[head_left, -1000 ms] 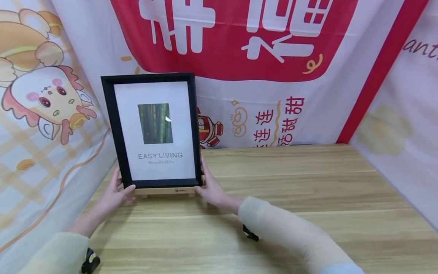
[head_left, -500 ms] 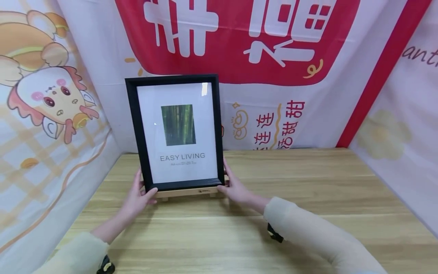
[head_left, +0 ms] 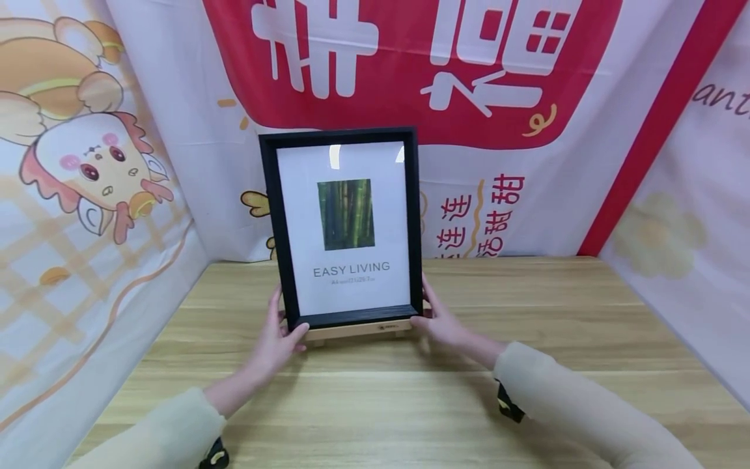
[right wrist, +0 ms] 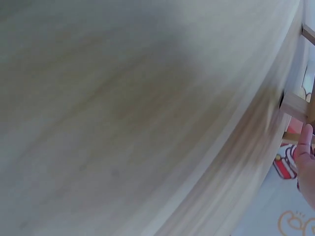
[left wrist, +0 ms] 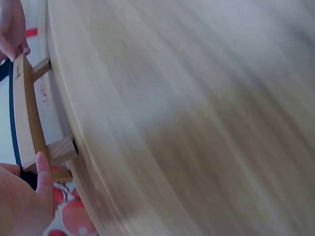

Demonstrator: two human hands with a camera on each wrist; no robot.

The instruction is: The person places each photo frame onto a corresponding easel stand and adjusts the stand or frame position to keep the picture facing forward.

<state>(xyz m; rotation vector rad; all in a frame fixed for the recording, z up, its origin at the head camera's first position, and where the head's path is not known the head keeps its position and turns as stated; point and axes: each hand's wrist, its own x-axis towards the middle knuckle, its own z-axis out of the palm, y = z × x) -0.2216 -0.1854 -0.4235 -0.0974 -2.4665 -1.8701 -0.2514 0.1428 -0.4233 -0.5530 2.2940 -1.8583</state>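
A black picture frame with a small bamboo print and the words "EASY LIVING" leans upright on a light wooden tabletop easel. My left hand grips the easel's ledge at the frame's lower left corner, thumb in front and fingers behind. At the lower right corner my right hand holds the other end the same way. In the left wrist view, the left thumb presses on the end of the ledge. The right wrist view shows the right thumb by a short wooden leg. The easel's back is hidden by the frame.
The wood-grain table spreads around the easel. Behind it hangs a white cloth with a red printed panel. Printed cloths also hang at the left and right sides.
Both hands have shifted the easel and the picture frame together to the right, from the table's left side toward its middle. The grip at both corners stays the same.
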